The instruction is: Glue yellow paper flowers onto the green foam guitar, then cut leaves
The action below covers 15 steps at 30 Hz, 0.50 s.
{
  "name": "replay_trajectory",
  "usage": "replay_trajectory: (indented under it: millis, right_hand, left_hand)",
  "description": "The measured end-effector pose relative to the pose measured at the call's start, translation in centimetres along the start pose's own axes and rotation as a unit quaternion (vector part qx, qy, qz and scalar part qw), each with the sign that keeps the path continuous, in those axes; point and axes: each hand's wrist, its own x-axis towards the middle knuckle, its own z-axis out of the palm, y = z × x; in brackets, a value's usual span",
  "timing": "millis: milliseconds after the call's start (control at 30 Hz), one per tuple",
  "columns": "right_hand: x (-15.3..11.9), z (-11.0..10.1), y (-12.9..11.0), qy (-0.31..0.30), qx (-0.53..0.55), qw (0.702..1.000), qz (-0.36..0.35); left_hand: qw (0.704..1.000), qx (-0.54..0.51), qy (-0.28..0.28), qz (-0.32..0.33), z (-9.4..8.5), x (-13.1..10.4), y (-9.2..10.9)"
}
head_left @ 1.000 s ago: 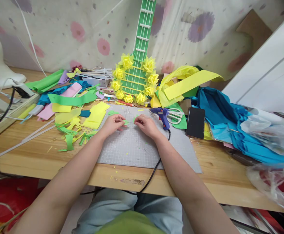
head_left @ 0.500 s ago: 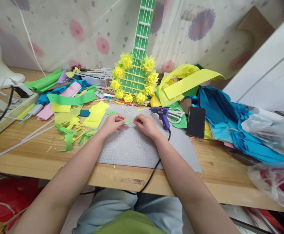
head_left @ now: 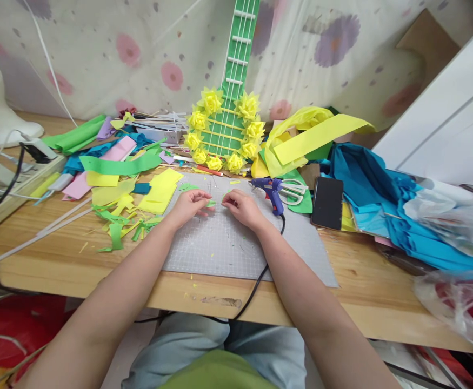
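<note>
Over the grey cutting mat [head_left: 220, 248], my left hand [head_left: 191, 207] pinches a small green paper piece [head_left: 211, 203] between thumb and fingers. My right hand [head_left: 240, 206] is a short gap to its right, fingertips pressed together; anything between them is too small to make out. Other green scraps [head_left: 187, 187] lie on the mat just beyond my left hand. A blue glue gun [head_left: 272, 193] rests to the right of my right hand, beside white-handled scissors [head_left: 295, 191].
A green guitar shape [head_left: 222, 129] with yellow paper flowers stands behind the mat. Paper scraps [head_left: 118, 208] and yellow sheets lie left. A black phone [head_left: 327, 203] and blue paper [head_left: 353, 173] are right. The glue gun's black cable [head_left: 256, 286] crosses the mat.
The green piece that reached towards my right hand now shows only at my left fingertips. Both hands have barely moved.
</note>
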Motion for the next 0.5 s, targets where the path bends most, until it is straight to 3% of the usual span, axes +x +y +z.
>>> replay_trajectory:
  millis: [500]
  right_hand:
    - [-0.01, 0.08, -0.07, 0.004, 0.001, 1.0, -0.019]
  left_hand:
    - [0.999, 0.027, -0.013, -0.012, -0.09, -0.1, 0.21]
